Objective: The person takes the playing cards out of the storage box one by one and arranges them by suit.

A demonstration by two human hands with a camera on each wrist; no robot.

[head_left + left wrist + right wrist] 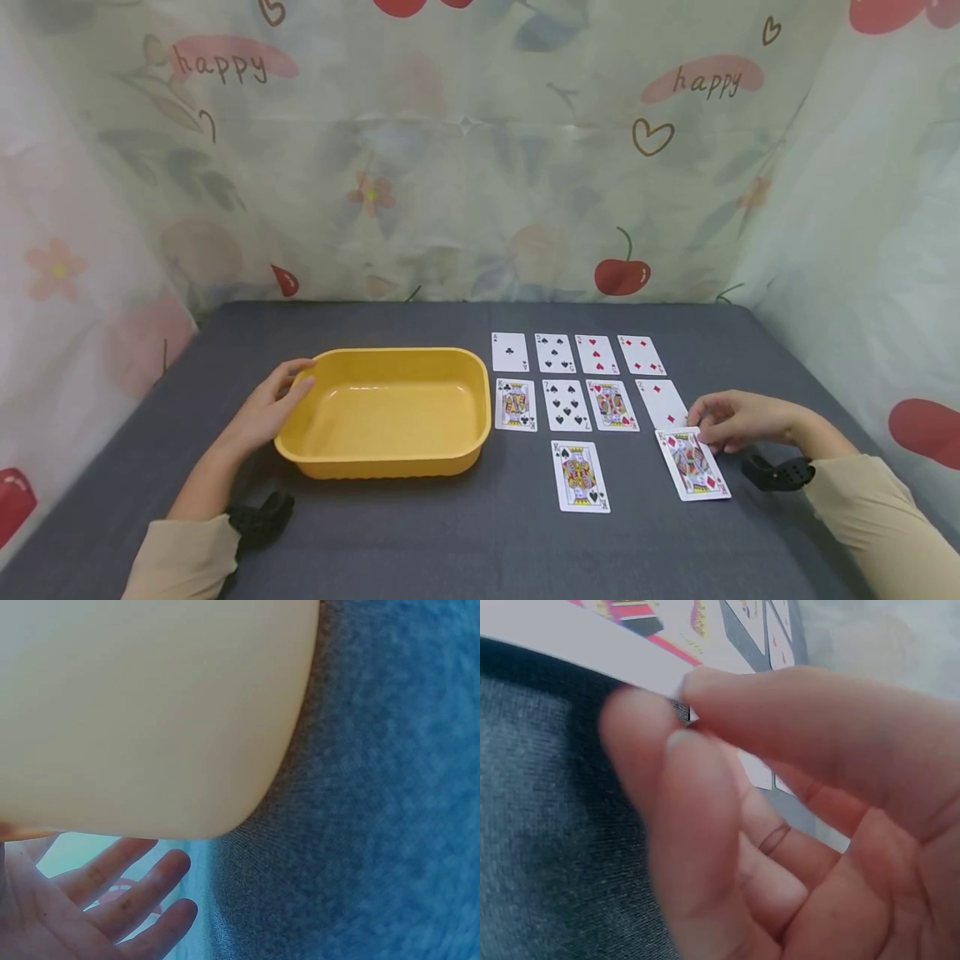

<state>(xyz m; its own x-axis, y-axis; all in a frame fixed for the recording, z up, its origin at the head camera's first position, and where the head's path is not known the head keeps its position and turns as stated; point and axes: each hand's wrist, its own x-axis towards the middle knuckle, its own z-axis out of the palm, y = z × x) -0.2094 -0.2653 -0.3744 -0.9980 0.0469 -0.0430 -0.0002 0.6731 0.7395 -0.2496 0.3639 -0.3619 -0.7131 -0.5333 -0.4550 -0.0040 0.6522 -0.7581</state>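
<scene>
My right hand [738, 419] pinches a diamond court card [692, 464] near its upper right corner. In the right wrist view, thumb and fingertips [697, 690] meet at the edge of that white card. Its top lies just over the lower end of a low diamond card [658, 402]. To the left, my left hand [272, 406] holds the rim of a yellow tray [382, 468] at its left side, thumb over the rim. The left wrist view shows the other fingers [154, 881] spread loosely outside the tray wall [172, 750].
A king of spades [581, 477] lies alone in front. Behind it are a king of clubs [516, 405], a seven of spades [567, 406] and a heart court card [612, 406]. Several cards, including an ace of clubs [510, 352], form the back row on the dark tablecloth [420, 542].
</scene>
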